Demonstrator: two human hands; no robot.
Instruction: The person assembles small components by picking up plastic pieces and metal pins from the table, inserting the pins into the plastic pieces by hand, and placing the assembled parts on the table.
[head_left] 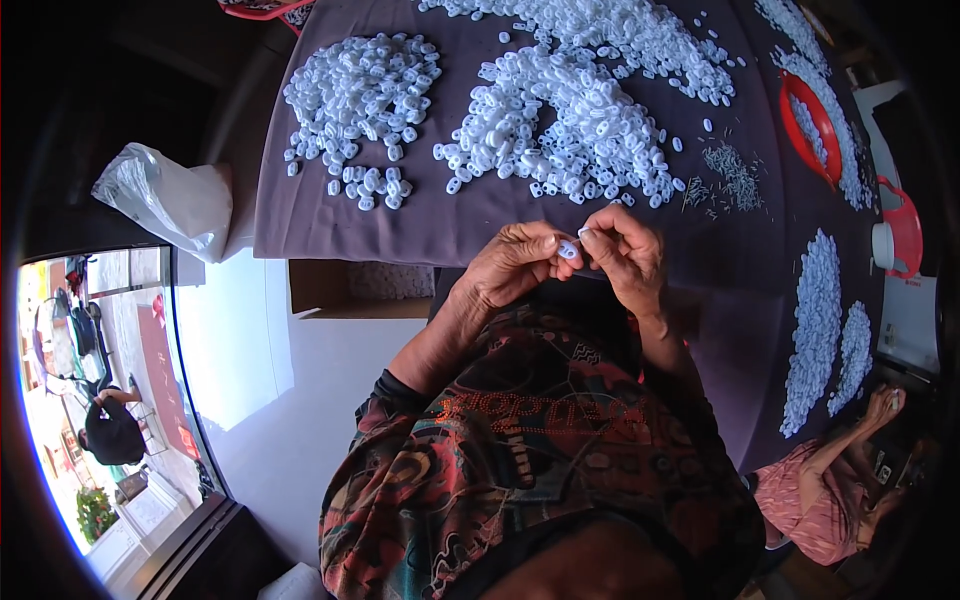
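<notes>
In the head view, a small white plastic piece (568,249) sits pinched between the two hands just in front of the near edge of the purple cloth (300,215), its long axis running roughly left to right from one hand to the other. The left hand (515,262) has fingertips closed on its left end. The right hand (625,250) meets its right end, fingers curled tight; whether they also hold something thin cannot be told.

Soft, even daylight falls on the purple table (480,215), sharp at centre, with fisheye bending, dark rim, and brighter glare lower left.
</notes>
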